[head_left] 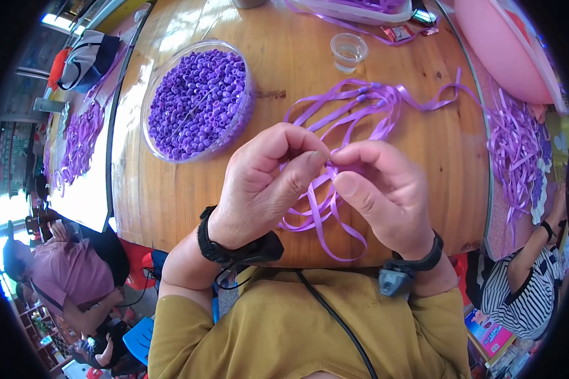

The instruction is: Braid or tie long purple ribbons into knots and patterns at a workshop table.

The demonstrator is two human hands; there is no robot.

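Observation:
My left hand [265, 183] and my right hand [389, 192] meet fingertip to fingertip over the table in front of me. Thumb and forefinger of the left are pinched together. The right has its thumb and forefinger closed on a purple ribbon [319, 218], whose loops hang and lie below the fingers. Whether a bead sits between the fingertips is too small to tell. Beyond the hands, more purple ribbon loops [385, 120] spread over the wood, with a few darker purple beads [362, 93] threaded on them. A round clear tub [146, 129] full of purple beads [199, 101] stands at the far left.
On the wooden table [284, 57] stands a small clear cup [348, 52] at the back right. A plastic box [385, 14] with ribbon is behind it. Ribbon heaps [513, 151] lie on the right-hand surface by a pink basin [506, 47]. Other people sit left and right.

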